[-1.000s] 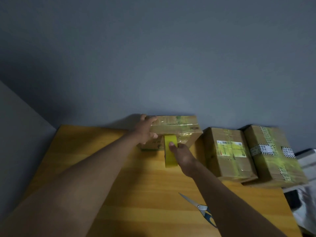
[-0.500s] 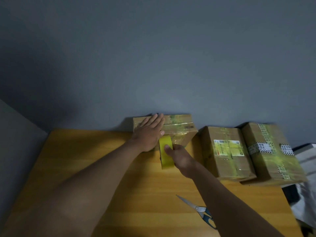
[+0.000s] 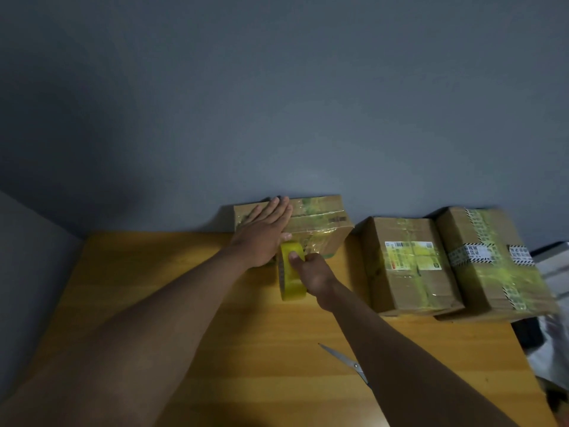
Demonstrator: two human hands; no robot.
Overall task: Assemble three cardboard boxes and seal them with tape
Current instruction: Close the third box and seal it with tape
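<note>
Left hand gone from gripping box edge to lying flat, fingers straight, pressing top of box under work; tape roll drawn back toward me off box's near face; right hand gripping roll, thumb on its rim; looks like strip being pulled and smoothed, seal nearly done; two taped boxes right of it; scissors nearer than box on table, likely needed for cut.

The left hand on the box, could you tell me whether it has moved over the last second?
Yes. The left hand went from gripping the box's left end to lying flat on top.
</note>
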